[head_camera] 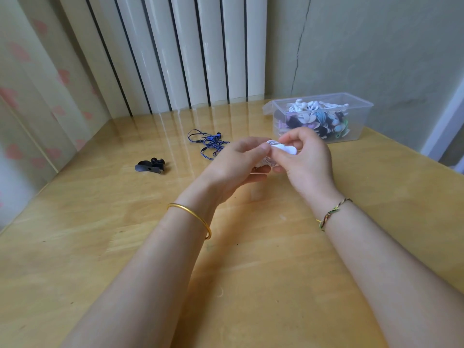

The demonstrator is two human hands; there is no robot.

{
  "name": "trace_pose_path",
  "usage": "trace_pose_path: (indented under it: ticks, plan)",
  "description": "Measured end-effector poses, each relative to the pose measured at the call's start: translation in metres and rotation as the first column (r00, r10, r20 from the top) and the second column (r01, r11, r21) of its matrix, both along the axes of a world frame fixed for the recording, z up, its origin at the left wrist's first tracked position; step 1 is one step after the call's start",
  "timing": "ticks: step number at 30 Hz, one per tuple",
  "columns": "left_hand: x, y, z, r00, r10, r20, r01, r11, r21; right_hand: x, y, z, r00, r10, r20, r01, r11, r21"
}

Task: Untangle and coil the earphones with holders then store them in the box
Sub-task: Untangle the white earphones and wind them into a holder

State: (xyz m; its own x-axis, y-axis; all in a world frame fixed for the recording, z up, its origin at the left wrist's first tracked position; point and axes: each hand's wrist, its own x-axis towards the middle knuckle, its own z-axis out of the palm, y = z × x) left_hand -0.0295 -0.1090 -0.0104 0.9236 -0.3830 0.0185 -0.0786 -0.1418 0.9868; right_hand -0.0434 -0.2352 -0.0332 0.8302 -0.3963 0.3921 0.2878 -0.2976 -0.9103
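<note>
On the wooden table [100,247], both hands [233,167] [305,162] pinch light, floppy white earphones [276,148], box [361,121] at one o'clock.

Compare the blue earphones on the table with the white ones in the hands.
The blue earphones lie loose and tangled on the table, untouched; the white earphones are held above it between the left hand and right hand. The blue set sprawls in open loops; the white set is bunched compactly. Both are outside the box.
</note>
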Motion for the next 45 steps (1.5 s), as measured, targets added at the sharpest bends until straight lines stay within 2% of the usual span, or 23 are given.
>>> trace_pose_path:
  ticks: [4,12,18,27,30,34,38,45]
  plan:
    - [0.004,0.002,-0.002,0.996,0.073,0.051,-0.072,0.997,-0.013,-0.002,0.001,0.002,0.999,0.025,-0.022,-0.025,1.000,0.011]
    - [0.008,0.001,-0.006,0.948,0.251,0.197,-0.243,0.968,-0.063,-0.003,0.002,0.005,0.975,0.211,-0.076,-0.181,0.940,0.288]
    - [0.008,0.003,-0.005,0.943,0.257,0.212,-0.241,0.965,-0.100,-0.004,0.006,0.006,0.967,0.215,-0.136,-0.187,0.963,0.193]
    - [0.009,0.001,-0.006,0.964,0.249,0.093,-0.220,0.944,-0.245,-0.003,0.006,0.003,0.969,0.200,-0.148,-0.179,0.973,0.142]
    - [0.008,-0.003,-0.006,0.966,0.258,0.030,-0.235,0.916,-0.324,-0.002,0.008,0.003,0.967,0.214,-0.140,-0.180,0.958,0.225]
    - [0.006,-0.005,-0.002,0.962,0.217,-0.167,-0.269,0.865,-0.424,-0.002,0.010,0.003,0.962,0.242,-0.124,-0.184,0.914,0.361]
    - [0.003,-0.005,-0.001,0.962,0.185,-0.200,-0.258,0.855,-0.449,-0.001,0.010,0.003,0.968,0.220,-0.125,-0.152,0.900,0.408]
    - [0.001,-0.006,0.000,0.972,0.104,-0.210,-0.184,0.895,-0.407,-0.001,0.006,0.002,0.981,0.134,-0.138,-0.082,0.940,0.331]
